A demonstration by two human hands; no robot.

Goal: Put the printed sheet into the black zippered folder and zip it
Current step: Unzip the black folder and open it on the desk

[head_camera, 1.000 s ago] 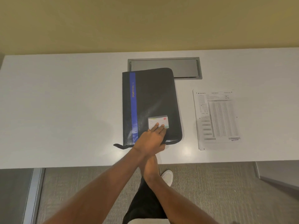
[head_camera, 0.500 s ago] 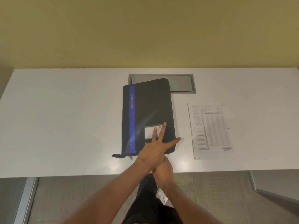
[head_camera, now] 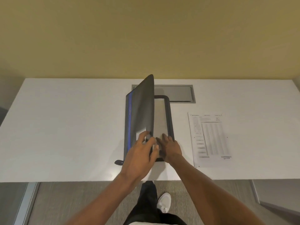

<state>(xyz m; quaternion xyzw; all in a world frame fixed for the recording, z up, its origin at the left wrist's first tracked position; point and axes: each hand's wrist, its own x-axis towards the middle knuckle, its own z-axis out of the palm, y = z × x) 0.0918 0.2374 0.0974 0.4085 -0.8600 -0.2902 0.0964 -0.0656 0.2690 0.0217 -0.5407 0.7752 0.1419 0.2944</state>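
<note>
The black zippered folder [head_camera: 142,109], with a blue stripe down its left side, lies in the middle of the white table [head_camera: 68,127]. Its front cover is lifted about halfway, hinged at the left, and the grey inside with a black zip border shows. My left hand [head_camera: 139,153] grips the cover's near right edge. My right hand [head_camera: 170,146] rests flat, fingers apart, on the inner panel at the near right corner. The printed sheet [head_camera: 209,138] lies flat on the table to the right of the folder, untouched.
A grey metal cable hatch [head_camera: 180,95] is set into the table behind the folder. The zip pull tab [head_camera: 118,162] sticks out at the folder's near left corner. A yellow wall stands behind the table. My legs and a white shoe [head_camera: 164,202] show below the table edge.
The folder lay closed with my left hand flat on its cover. Now the cover is raised about halfway and my right hand has come forward onto the inside panel.
</note>
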